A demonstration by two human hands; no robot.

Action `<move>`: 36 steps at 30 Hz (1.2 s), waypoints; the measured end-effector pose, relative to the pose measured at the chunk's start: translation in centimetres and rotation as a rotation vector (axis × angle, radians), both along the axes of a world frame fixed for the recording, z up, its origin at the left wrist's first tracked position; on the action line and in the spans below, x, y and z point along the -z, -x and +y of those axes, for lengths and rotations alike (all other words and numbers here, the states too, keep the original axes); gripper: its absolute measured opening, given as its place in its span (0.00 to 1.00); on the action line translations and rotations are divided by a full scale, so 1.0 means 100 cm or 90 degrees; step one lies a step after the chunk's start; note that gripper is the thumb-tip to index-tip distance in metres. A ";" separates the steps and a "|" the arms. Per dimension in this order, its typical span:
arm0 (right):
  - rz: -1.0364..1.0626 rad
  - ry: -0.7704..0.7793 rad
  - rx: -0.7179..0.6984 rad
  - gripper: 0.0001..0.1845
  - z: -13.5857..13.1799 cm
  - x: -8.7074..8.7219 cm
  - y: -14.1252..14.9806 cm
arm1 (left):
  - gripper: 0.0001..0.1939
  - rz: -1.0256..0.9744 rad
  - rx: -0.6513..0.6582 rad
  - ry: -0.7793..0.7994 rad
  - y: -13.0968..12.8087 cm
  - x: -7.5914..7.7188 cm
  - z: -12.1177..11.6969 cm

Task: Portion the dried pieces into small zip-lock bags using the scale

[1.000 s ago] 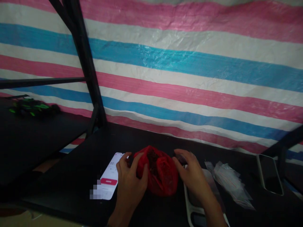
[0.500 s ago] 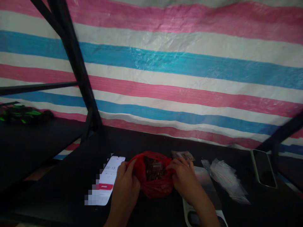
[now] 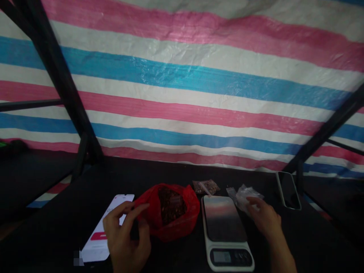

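- The left hand (image 3: 127, 233) is open by the red bag (image 3: 178, 229), low in the middle.
- The right hand (image 3: 265, 218) is at the clear bags (image 3: 243, 195), lower right; can't tell if it's gripping.

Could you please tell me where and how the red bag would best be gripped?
The red bag is probably best pinched by its rim, at the left and right edges, from above: its mouth gapes upward, its thin, crumpled walls look soft, and brown contents lie inside.
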State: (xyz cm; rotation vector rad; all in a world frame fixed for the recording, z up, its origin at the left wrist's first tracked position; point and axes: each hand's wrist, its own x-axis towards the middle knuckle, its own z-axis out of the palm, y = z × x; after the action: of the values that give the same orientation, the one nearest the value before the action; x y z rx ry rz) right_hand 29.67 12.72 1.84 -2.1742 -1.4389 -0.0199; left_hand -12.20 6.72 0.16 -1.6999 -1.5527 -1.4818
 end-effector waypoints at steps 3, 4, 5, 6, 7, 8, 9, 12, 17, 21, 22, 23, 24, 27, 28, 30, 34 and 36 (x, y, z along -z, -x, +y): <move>0.096 -0.024 0.024 0.19 -0.004 -0.010 0.007 | 0.14 -0.023 0.020 -0.018 -0.010 -0.003 -0.003; 0.129 -0.061 0.042 0.20 -0.005 -0.016 0.011 | 0.14 -0.035 0.027 -0.023 -0.015 -0.004 -0.004; 0.165 -0.108 0.059 0.20 -0.006 -0.022 0.016 | 0.14 -0.045 0.033 -0.028 -0.020 -0.006 -0.006; 0.206 -0.161 0.065 0.21 -0.007 -0.028 0.022 | 0.14 -0.052 0.036 -0.032 -0.026 -0.008 -0.007; 0.248 -0.217 0.066 0.22 -0.008 -0.033 0.030 | 0.15 -0.052 0.042 -0.038 -0.032 -0.010 -0.008; 0.292 -0.280 0.044 0.23 -0.010 -0.038 0.041 | 0.15 -0.048 0.059 -0.054 -0.039 -0.012 -0.009; 0.335 -0.336 0.003 0.24 -0.012 -0.042 0.053 | 0.15 -0.043 0.078 -0.067 -0.045 -0.014 -0.010; 0.406 -0.385 -0.189 0.17 -0.021 -0.052 0.102 | 0.18 -0.005 0.132 -0.038 -0.065 -0.015 -0.012; 0.465 -0.165 -0.580 0.02 -0.046 -0.062 0.178 | 0.38 0.049 0.159 0.069 -0.082 -0.006 -0.010; 0.504 -0.075 -0.618 0.07 -0.056 -0.064 0.200 | 0.28 0.037 0.170 0.073 -0.076 -0.003 -0.008; 0.504 -0.074 -0.615 0.08 -0.056 -0.065 0.200 | 0.26 0.032 0.172 0.064 -0.073 -0.004 -0.008; 0.500 -0.082 -0.608 0.07 -0.055 -0.064 0.200 | 0.24 0.027 0.175 0.052 -0.070 -0.005 -0.007; 0.492 -0.093 -0.595 0.07 -0.054 -0.064 0.198 | 0.22 0.022 0.180 0.044 -0.067 -0.006 -0.007; 0.456 -0.119 -0.552 0.07 -0.050 -0.063 0.194 | 0.19 0.026 0.201 0.041 -0.060 -0.011 -0.006; 0.450 -0.106 -0.553 0.08 -0.050 -0.062 0.193 | 0.20 0.032 0.204 0.044 -0.059 -0.012 -0.006; 0.455 -0.047 -0.576 0.08 -0.051 -0.061 0.194 | 0.24 0.049 0.212 0.055 -0.059 -0.014 -0.006; 0.457 0.062 -0.601 0.12 -0.055 -0.062 0.200 | 0.22 0.014 0.252 0.048 -0.063 -0.016 -0.007; 0.448 0.084 -0.598 0.14 -0.057 -0.063 0.202 | 0.18 -0.036 0.268 0.047 -0.065 -0.015 -0.007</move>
State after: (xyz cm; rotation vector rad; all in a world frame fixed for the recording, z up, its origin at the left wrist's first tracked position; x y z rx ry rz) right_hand 9.47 7.06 8.13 -1.1693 -1.8419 1.0643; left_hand -5.66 5.98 1.71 -2.1438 -1.3453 -1.6965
